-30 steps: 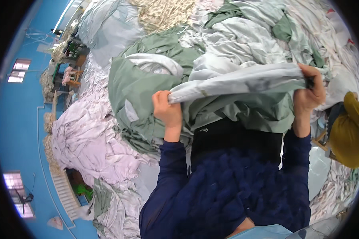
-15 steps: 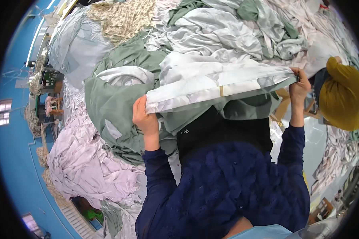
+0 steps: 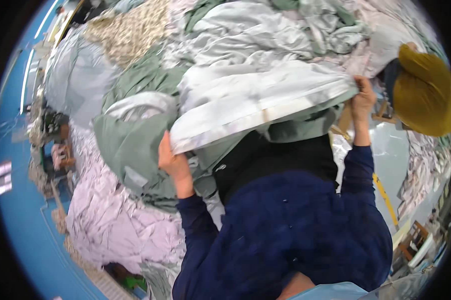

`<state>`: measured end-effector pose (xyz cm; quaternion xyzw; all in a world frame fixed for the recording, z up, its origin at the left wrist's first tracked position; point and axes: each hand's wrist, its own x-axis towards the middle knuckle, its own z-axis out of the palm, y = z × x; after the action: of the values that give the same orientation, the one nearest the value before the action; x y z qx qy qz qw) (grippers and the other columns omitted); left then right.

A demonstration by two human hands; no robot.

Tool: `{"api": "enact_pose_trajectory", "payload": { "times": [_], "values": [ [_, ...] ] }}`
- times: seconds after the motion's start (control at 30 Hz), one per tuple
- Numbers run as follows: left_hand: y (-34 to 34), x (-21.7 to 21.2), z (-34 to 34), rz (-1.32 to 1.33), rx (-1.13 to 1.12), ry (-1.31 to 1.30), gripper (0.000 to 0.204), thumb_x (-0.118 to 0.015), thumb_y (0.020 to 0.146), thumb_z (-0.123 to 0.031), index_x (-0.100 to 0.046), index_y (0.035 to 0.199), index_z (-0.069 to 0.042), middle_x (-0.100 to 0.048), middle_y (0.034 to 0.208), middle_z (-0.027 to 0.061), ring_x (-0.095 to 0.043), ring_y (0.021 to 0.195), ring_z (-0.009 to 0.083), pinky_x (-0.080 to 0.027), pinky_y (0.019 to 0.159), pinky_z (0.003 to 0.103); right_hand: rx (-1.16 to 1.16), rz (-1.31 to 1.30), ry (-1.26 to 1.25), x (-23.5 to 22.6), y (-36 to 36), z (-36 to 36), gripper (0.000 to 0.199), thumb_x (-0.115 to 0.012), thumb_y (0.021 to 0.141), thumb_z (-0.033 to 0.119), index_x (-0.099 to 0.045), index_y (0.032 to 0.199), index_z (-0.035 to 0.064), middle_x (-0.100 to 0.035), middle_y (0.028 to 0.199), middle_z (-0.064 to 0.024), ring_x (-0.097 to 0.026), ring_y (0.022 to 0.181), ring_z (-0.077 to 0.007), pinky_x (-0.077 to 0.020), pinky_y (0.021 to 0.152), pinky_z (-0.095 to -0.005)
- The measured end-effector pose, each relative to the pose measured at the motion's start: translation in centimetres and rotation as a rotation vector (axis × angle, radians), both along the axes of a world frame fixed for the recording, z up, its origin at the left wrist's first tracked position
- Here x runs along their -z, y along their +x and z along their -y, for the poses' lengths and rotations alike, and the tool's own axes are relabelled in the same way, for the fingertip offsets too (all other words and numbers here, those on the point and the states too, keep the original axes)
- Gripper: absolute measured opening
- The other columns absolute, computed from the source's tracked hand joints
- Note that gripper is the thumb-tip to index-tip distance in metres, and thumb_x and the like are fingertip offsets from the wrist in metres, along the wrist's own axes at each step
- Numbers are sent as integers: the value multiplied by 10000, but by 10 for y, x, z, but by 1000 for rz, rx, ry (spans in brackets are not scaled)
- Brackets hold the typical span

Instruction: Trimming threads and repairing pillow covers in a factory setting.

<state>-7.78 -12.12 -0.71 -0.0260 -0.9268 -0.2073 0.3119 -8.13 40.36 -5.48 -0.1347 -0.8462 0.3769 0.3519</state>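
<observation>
A white bed-linen cloth (image 3: 265, 92) with a faint print and a sage green reverse is stretched across in front of my body. My left hand (image 3: 173, 162) is closed on the left end of its folded edge, thumb side up. At the right end, my right hand (image 3: 364, 97) pinches the same edge, a little higher and farther off. Between the hands the hem band runs nearly straight, with a small tan mark (image 3: 265, 115) near its middle. Green fabric (image 3: 140, 145) of the same sage tone bunches to the left and hangs over my black-clad lap.
Heaped white and green cloth (image 3: 245, 35) lies beyond my hands. A lavender heap (image 3: 125, 220) is at left, a beige patterned cloth (image 3: 130, 32) at far left. Someone in a mustard top (image 3: 425, 95) is bent over at right. Yellow tape (image 3: 385, 200) marks the floor.
The view has turned slightly, so the surroundings sit at a different slant. The stretched edge slopes more in the picture, its left end lower. Both hands keep their hold.
</observation>
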Motion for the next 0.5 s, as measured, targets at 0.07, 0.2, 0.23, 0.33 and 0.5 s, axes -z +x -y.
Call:
{"api": "enact_pose_trajectory", "payload": {
  "times": [0.07, 0.2, 0.23, 0.33, 0.5],
  "values": [
    [-3, -9, -14, 21, 76, -33, 346, -588, 825, -26, -640, 1166, 0, -667, 1061, 201, -649, 952, 367, -518, 829, 392, 61, 24, -24, 0, 8, -20, 205, -570, 824, -62, -661, 976, 41, -699, 903, -45, -646, 845, -122, -504, 777, -257],
    [-1, 6, -16, -13, 98, 15, 386, -615, 796, -11, -627, 1181, 12, -665, 1074, 206, -651, 959, 370, -521, 834, 399, 76, 32, 79, 21, 4, -43, 175, -616, 819, -34, -658, 973, 37, -693, 879, -33, -628, 816, -95, -489, 749, -237],
    [1, 7, -14, -3, 76, 12, 390, -621, 792, -12, -625, 1181, 16, -665, 1075, 206, -653, 959, 369, -524, 831, 401, 79, 45, 69, 25, 2, -42, 175, -618, 817, -30, -657, 974, 38, -692, 878, -31, -626, 811, -95, -487, 747, -235],
    [2, 8, -18, 1, 64, -9, 397, -628, 788, -14, -621, 1184, 20, -666, 1081, 205, -654, 962, 367, -529, 828, 402, 79, 57, 65, 36, 2, -45, 178, -621, 815, -23, -659, 977, 42, -692, 878, -30, -627, 816, -96, -486, 748, -235],
    [-4, 15, -18, -7, 109, -33, 402, -632, 795, -22, -613, 1194, 23, -662, 1104, 207, -651, 977, 368, -527, 840, 402, 164, 137, 101, 41, 13, -43, 181, -616, 817, -20, -662, 979, 49, -692, 879, -36, -638, 850, -104, -491, 763, -246]
  ]
}}
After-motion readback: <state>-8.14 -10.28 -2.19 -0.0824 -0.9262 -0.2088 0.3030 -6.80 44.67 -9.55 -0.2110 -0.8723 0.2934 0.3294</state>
